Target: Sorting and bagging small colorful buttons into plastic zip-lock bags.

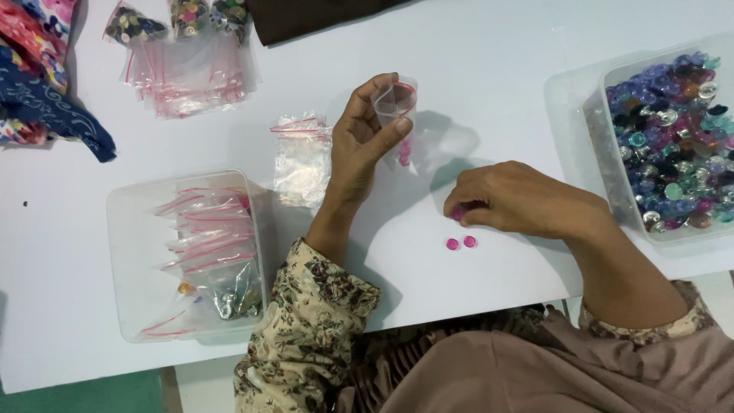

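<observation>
The left hand (367, 134) pinches a little clear bag (396, 103) open above the white table (474, 69), while the right hand (520, 200) closes its fingertips on a pink button (457, 213), with two more pink buttons (461, 242) lying just beside it

Small clear zip bag (396, 103) with pink seal, held open mid-table. Loose stacks of the same bags far left (191, 73) and centre (302, 157). More lie in the near-left clear tub (122, 252).

Button tub (612, 164) runs off the right edge; right hand (520, 200) hides 1 pink button (457, 213).
</observation>
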